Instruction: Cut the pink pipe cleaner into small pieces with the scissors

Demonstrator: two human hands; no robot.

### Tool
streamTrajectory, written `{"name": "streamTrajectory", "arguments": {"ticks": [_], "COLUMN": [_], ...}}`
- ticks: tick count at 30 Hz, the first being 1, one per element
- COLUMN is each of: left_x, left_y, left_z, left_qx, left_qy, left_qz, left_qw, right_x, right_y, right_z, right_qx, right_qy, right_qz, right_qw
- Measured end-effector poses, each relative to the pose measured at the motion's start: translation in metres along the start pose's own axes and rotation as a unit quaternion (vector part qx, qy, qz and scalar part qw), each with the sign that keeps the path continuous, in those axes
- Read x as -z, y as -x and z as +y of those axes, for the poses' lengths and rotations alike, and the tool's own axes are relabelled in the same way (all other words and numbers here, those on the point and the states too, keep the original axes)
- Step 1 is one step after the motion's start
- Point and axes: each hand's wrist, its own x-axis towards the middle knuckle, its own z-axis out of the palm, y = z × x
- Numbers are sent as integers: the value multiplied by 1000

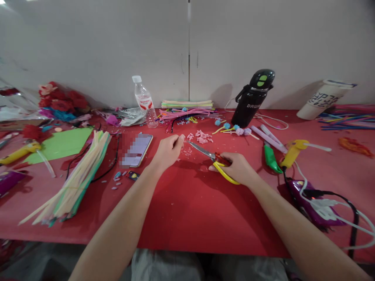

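Note:
My right hand (234,168) grips a pair of scissors (202,150) by its red and yellow handles. The blades point left, toward my left hand. Held just off the scissor tip, my left hand (170,149) is closed in a pinch; whatever sits between its fingertips is too small to make out. Behind the blades lies a small heap of short pink pieces (203,136) on the red table (187,218), with tiny scraps scattered around it. Farther back are small blue and lilac fluffy flowers (239,131) on yellow and white stems.
On the left lie a phone (137,150), a bundle of pale pipe cleaners (79,179) and green paper (63,146). A plastic bottle (145,101) and a black flask (252,97) stand behind. To the right are a yellow glue gun (293,152), a purple power strip (316,207) with cables, and a paper cup (324,100).

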Motion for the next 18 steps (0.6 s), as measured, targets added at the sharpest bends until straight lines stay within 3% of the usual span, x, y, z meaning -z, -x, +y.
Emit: {"name": "streamTrajectory", "arguments": {"ticks": [18], "left_x": [0], "left_y": [1], "left_z": [3], "left_qx": [11], "left_qy": [7], "left_qz": [-16], "left_qw": [1000], "right_x": [-1], "right_y": [0], "right_z": [2], "right_qx": [9], "right_qy": [-11], "right_qz": [-11], "right_qw": [1000]}}
